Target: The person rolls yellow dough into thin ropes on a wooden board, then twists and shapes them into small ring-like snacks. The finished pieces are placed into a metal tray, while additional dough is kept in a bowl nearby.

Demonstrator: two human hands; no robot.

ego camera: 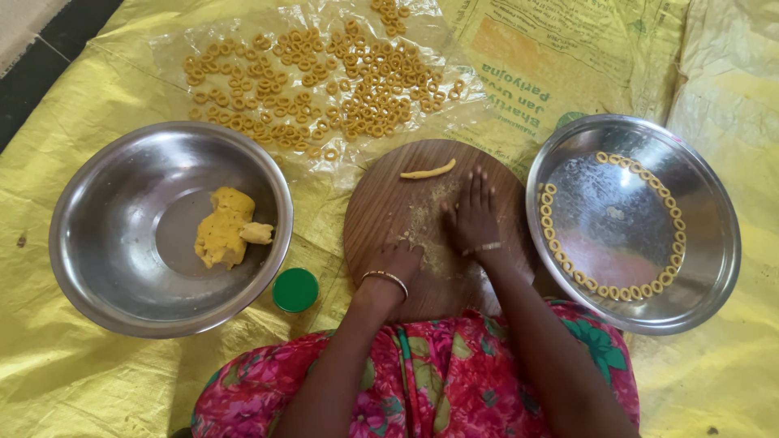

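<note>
My right hand [473,215] lies flat, fingers together, palm down on a round wooden board [381,195]; whether dough is under the palm is hidden. My left hand [395,264] rests curled on the board's near edge with nothing visible in it. A short rolled strip of yellow dough [428,170] lies on the board's far side, apart from both hands. A lump of yellow dough [225,227] sits in the steel bowl [97,243] on the left.
A steel plate [706,268] at right holds dough rings [617,292] along its rim. Several dough rings [341,81] are spread on a clear plastic sheet beyond the board. A green lid [295,289] lies near the bowl. Yellow sacking [65,381] covers the floor.
</note>
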